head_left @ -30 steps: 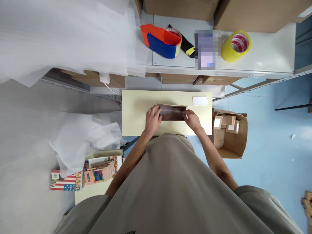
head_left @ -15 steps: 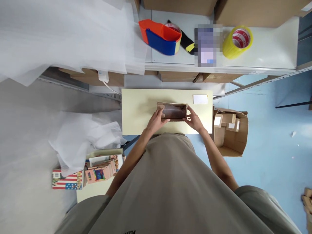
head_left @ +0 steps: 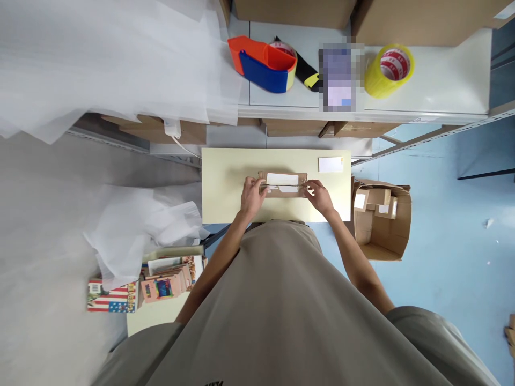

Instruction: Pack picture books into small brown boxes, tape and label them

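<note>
A small brown cardboard box point(head_left: 282, 184) lies on the pale yellow table point(head_left: 225, 182), its flaps folded over and white labels showing on top. My left hand point(head_left: 252, 196) grips the box's left end with curled fingers. My right hand point(head_left: 319, 195) holds the right end the same way. A white card point(head_left: 330, 164) lies on the table just right of the box.
Behind the table a white shelf point(head_left: 434, 91) carries an orange and blue tape dispenser point(head_left: 263, 64), a yellow tape roll point(head_left: 388, 69) and cardboard boxes. An open carton point(head_left: 382, 220) with small boxes sits on the blue floor at right. White foam sheets point(head_left: 132, 225) and booklets point(head_left: 161, 284) lie left.
The box stood open showing its dark inside; its flaps are now folded shut with white labels on top. Both hands shifted to the box's ends.
</note>
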`<state>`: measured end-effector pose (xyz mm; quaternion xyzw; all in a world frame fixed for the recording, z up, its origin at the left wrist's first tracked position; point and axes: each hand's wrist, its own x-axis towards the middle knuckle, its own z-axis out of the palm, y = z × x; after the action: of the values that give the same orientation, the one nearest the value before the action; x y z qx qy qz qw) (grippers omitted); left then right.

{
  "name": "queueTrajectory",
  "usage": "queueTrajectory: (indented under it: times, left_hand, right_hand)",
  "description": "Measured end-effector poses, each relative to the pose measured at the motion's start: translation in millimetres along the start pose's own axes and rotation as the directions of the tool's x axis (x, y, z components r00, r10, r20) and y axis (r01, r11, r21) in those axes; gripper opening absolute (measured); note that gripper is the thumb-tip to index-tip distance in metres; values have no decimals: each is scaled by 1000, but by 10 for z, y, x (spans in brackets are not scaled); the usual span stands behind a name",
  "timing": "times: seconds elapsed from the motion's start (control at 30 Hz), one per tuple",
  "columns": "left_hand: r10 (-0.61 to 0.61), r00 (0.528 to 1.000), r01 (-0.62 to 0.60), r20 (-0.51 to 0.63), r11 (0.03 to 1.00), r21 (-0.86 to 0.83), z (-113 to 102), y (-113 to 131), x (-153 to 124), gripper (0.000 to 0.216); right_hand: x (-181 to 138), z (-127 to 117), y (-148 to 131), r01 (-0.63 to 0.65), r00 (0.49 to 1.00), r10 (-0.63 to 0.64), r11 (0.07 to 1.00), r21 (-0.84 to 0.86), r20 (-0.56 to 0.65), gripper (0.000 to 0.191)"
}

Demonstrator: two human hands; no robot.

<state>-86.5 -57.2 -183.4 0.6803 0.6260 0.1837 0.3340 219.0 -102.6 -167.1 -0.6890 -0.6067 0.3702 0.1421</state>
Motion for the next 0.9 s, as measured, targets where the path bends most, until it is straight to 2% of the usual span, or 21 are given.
queueTrajectory:
  times: [0.13,0.3,0.57,0.77,0.9]
  left_hand:
    - [-27,999,27,-20,1000,-3,106,-97,96,18]
    - [-65,994,61,-89,997,-51,179,-151,112,18]
    - [-124,983,113,-134,990,-84,97,-169,-24,13]
    - [-101,992,98,-81,994,-37,-4,-301,-102,13]
    - [-79,995,77,-67,997,-19,21,-343,-67,17]
  right_hand:
    - [104,215,95,-78,992,91,988,135,-92,25]
    - [153,346,149,-129,971,176,956,263,-162,23]
    - [11,442,56,-177,963,237,918,355,-132,27]
    - [16,623,-20,-297,932,341,912,283,-120,11]
    - [133,643,-7,-334,923,360,925,180,-133,12]
